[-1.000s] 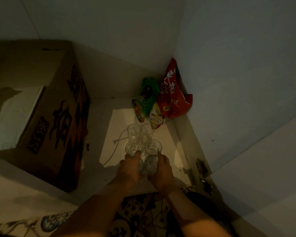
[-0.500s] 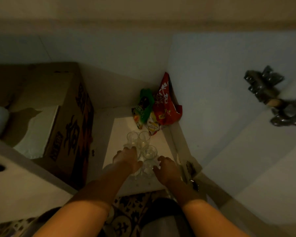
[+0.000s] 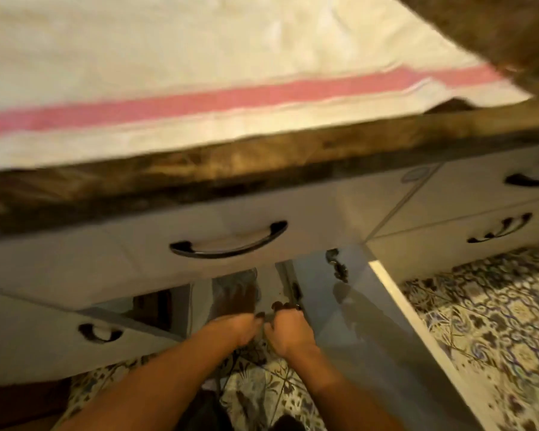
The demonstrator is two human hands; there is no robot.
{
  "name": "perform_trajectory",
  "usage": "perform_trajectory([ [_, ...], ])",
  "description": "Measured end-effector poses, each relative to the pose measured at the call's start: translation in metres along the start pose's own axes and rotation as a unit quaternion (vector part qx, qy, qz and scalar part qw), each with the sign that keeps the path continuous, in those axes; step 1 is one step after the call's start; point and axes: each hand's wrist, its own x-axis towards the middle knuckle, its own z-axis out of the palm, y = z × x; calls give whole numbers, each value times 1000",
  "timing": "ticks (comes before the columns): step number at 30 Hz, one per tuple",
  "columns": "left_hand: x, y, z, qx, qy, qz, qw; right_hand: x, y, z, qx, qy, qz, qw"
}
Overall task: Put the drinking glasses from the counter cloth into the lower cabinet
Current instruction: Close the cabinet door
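Observation:
My left hand and my right hand are side by side at the mouth of the open lower cabinet, just under the drawer front. Both hold nothing, and their fingers are loosely bent. Past my left hand's fingers a blurred pale shape, probably the drinking glasses, stands inside the dark cabinet. Above, the white counter cloth with a pink stripe covers the brown counter. No glass shows on the part of the cloth in view.
A grey drawer with a dark curved handle hangs over the cabinet opening. The open cabinet door stands to the right of my right hand. More drawer fronts sit at the right. Patterned floor tiles lie below.
My hands have let go of the glasses and drawn back to the cabinet's front. My view has swung up from the cabinet's inside to the drawer, counter edge and cloth.

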Motion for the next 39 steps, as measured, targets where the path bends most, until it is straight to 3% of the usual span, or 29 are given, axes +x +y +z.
perform_trajectory([
  [3, -57, 12, -33, -37, -26, 4, 999, -53, -15, -45, -4, 3, 9, 1000],
  [10, -160, 46, -116, 21, 10, 19, 1000, -152, -35, -137, -23, 25, -2, 999],
  [17, -216, 69, -184, 86, 75, 72, 991, -190, -26, -195, -9, 69, 7, 998],
  [22, -251, 64, -222, 121, 197, 173, 957, -206, 7, -205, 38, 87, 54, 994],
  [26, -258, 48, -253, 192, 344, 238, 888, -210, 36, -195, 28, 113, 118, 986],
  [29, -249, 34, -271, 169, 407, 176, 880, -213, 56, -186, 56, 128, 190, 972],
  [35, -208, -2, -285, 54, 336, 10, 940, -207, 93, -165, 160, 75, 215, 961],
  [39, -182, -8, -283, 46, 305, -41, 950, -202, 102, -165, 212, 54, 199, 955],
])
